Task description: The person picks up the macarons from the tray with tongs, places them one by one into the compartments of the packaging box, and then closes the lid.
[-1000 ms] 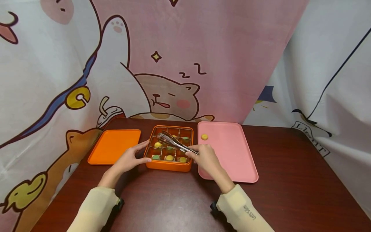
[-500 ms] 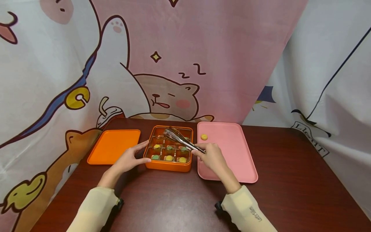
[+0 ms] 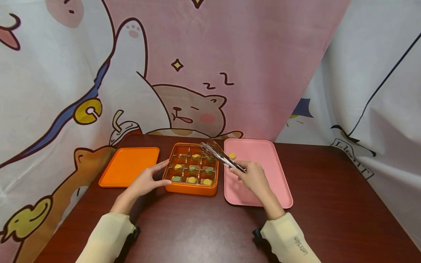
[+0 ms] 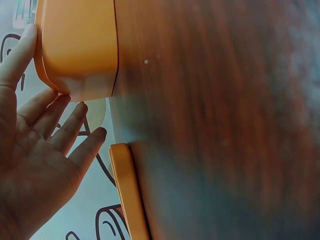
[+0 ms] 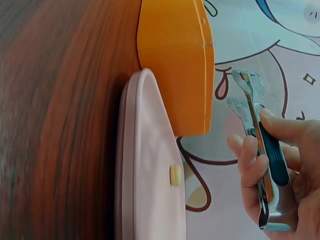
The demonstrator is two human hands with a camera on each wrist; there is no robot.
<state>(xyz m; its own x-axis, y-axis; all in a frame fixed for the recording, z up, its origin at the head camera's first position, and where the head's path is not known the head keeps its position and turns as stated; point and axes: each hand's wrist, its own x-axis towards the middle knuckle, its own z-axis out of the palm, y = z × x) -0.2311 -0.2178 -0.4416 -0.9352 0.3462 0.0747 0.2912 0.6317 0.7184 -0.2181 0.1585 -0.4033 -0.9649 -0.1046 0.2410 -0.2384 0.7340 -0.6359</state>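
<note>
In the head view my right hand holds metal tongs, their tips over the right rear edge of an orange box. The right wrist view shows thumb and fingers curled round the tongs, whose tips stand slightly apart with nothing between them. The box has clear dividers, and small yellow and green rounds sit in several compartments. My left hand rests against the box's left side, thumb at the front corner and fingers fairly straight. On the pink tray lies one small yellow round.
A flat orange lid lies on the dark wooden table, left of the box. The pink tray stands close to the box's right side. A cartoon-printed curtain hangs behind the table and along both sides.
My right hand has moved right with the tongs, bringing their tips from over the box's middle to its right rear edge. The left hand and the box have stayed in place.
</note>
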